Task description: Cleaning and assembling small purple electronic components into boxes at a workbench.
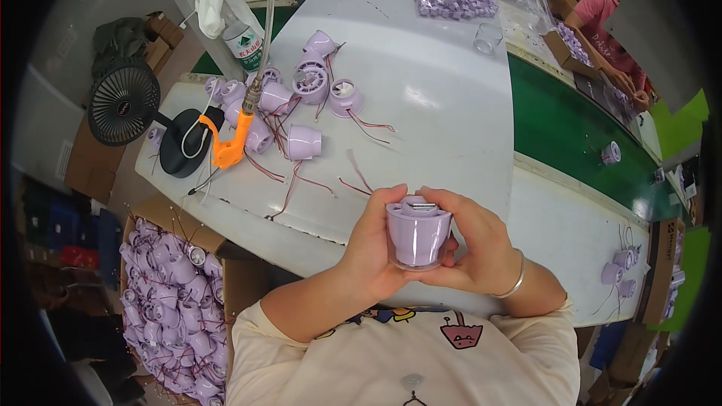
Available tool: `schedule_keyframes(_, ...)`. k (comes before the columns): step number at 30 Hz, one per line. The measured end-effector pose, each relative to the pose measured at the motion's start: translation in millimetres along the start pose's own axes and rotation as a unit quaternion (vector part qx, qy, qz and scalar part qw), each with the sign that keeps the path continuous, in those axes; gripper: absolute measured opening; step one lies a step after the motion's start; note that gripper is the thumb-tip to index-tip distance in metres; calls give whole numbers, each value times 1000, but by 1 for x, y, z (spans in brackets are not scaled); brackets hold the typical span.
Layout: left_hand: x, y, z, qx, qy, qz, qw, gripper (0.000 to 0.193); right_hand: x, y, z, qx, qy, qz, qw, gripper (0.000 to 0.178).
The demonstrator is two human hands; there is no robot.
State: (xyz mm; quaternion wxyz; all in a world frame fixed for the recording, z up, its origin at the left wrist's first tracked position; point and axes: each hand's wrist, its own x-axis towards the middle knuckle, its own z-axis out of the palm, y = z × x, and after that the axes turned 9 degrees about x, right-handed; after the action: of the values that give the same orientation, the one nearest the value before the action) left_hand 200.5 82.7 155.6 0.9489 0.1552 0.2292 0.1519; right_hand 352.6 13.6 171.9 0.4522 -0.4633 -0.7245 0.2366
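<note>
Both my hands hold a lilac cup-shaped plastic housing (418,234) upright in front of my chest, above the table's near edge. A clear rim shows round its bottom, and a small metal piece lies across its top. My left hand (376,248) is closed on its left side, thumb at the top. From the right, my right hand (481,244) wraps it, with fingertips behind and beneath. Thin red wires show on the table just left of my left hand. Nearby, a similar lilac housing (304,143) with red and black wires lies on its side.
Several more housings (310,81) cluster at the left, beside an orange air gun (232,143) hanging on a hose, a black fan (124,101) and a bottle (244,46). A carton of housings (173,301) stands lower left. A green conveyor belt (556,120) runs right; a co-worker (609,30) sits beyond.
</note>
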Motion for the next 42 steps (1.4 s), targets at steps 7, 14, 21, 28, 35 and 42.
schedule_keyframes(7,1,-1,0,-27,-9,7,1000,46,-3,2,3,-42,22,-13,999,84)
schedule_keyframes(14,14,-2,-7,60,-19,69,996,49,1,1,0,172,-19,142,975,77)
schedule_keyframes(21,17,-1,-4,154,-30,73,985,45,-2,16,-3,390,117,186,894,67)
schedule_keyframes(28,45,0,-34,387,-14,302,871,39,9,59,-42,73,71,112,988,79)
schedule_keyframes(35,12,82,-85,683,401,521,318,77,-35,264,-210,-426,378,304,763,72)
schedule_keyframes(42,11,88,-124,721,461,383,347,76,53,249,-187,-551,297,343,700,72)
